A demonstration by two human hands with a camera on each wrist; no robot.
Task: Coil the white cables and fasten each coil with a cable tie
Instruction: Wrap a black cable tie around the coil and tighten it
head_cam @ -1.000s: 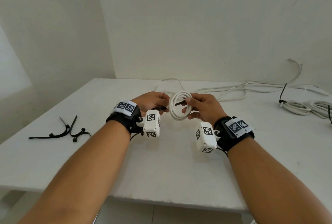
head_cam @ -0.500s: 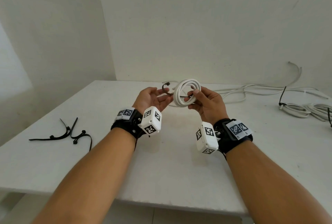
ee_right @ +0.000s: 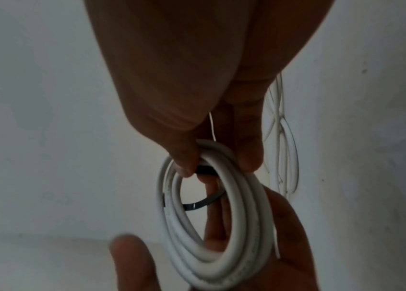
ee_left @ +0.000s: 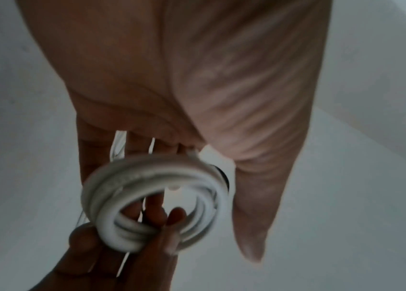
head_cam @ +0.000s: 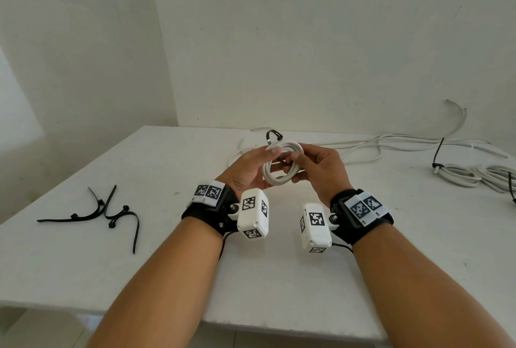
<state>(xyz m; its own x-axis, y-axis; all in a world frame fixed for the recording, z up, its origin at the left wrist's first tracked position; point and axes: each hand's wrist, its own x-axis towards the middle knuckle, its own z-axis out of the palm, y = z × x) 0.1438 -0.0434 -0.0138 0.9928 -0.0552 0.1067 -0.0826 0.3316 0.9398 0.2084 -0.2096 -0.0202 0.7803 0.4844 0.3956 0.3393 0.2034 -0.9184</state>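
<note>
Right hand (head_cam: 318, 168) pinches the small round coil of white cable (head_cam: 282, 164); the left hand (head_cam: 248, 168) cradles it, seemingly open, black plastic cable tie (head_cam: 272, 135) looped above. Next: thread the tail.

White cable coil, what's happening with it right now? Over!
Right hand pinches white cable coil. Left hand cradles it, black cable tie threaded through, not fastened. Nothing blocking.

A small white cable coil (head_cam: 282, 164) is held above the surface's middle, a black cable tie (head_cam: 272, 135) threaded through it; loose white cables (head_cam: 391, 142) lie along the far edge.
</note>
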